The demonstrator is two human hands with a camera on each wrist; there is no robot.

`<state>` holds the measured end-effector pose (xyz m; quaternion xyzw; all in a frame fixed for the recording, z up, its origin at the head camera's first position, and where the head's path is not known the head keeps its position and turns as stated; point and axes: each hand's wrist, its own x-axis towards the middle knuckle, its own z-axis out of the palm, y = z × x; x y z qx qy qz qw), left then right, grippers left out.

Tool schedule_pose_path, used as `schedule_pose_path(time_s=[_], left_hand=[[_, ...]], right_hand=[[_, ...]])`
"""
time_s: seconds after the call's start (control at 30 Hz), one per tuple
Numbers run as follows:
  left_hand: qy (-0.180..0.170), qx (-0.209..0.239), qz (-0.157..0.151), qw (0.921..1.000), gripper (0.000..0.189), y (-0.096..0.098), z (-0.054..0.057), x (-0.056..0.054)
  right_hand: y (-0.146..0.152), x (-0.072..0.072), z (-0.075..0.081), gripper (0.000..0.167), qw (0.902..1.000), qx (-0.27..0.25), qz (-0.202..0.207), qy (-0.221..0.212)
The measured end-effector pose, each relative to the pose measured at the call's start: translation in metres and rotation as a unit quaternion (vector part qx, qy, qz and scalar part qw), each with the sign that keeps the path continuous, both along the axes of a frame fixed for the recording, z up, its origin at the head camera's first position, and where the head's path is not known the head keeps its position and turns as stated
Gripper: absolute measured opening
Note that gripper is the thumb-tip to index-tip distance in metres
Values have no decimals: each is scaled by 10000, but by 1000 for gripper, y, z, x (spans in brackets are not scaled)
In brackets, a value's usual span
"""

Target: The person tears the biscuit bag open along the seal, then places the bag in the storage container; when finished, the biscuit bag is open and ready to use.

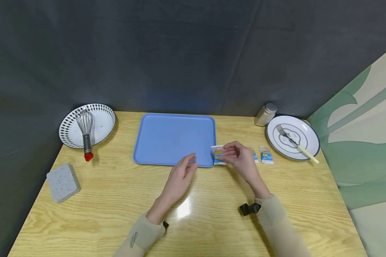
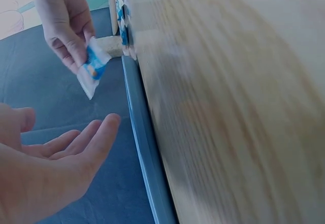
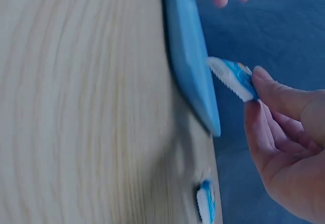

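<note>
My right hand [image 1: 242, 160] pinches a small blue-and-white packet [image 1: 217, 155] between thumb and fingers. In the right wrist view, the packet [image 3: 233, 77] is held by one end above the right part of the blue tray [image 3: 190, 56]. My left hand [image 1: 179, 178] is over the front edge of the tray [image 1: 177, 139], its fingers extended and holding nothing. The left wrist view shows the left hand [image 2: 66, 158] apart from the packet [image 2: 94, 67]. Two similar packets lie right of the tray, one [image 1: 266, 155] fully visible, the other [image 1: 255, 155] partly hidden behind my right hand.
At the left, a whisk [image 1: 86, 132] lies across a patterned plate [image 1: 67, 134], with a grey sponge-like block [image 1: 63, 182] in front. A fork [image 1: 297, 144] rests on another plate [image 1: 275, 142] at the right, beside a shaker jar [image 1: 265, 114]. Dark cloth [image 1: 167, 53] hangs behind the table.
</note>
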<state>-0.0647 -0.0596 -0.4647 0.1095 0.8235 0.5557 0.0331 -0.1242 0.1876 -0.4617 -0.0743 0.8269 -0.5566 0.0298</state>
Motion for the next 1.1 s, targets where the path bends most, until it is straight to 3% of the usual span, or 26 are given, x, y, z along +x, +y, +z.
schedule_pose_path(time_s=[0.23, 0.47, 0.63, 0.8, 1.1], left_hand=[[234, 496, 178, 9983, 51, 9, 0, -7], [205, 809, 266, 9962, 47, 20, 3, -9], [189, 734, 378, 9964, 34, 23, 2, -13], [83, 786, 271, 9965, 18, 23, 3, -19], [-108, 906, 354, 9952, 11, 19, 5, -25]], right_hand=[[-18, 20, 11, 30, 9986, -275, 321, -308], [-34, 33, 14, 27, 9952, -710, 579, -350], [-37, 36, 14, 26, 9942, -934, 481, -247], [-36, 39, 11, 24, 9964, -790, 306, -83], [-39, 39, 11, 15, 9981, -574, 171, -136]])
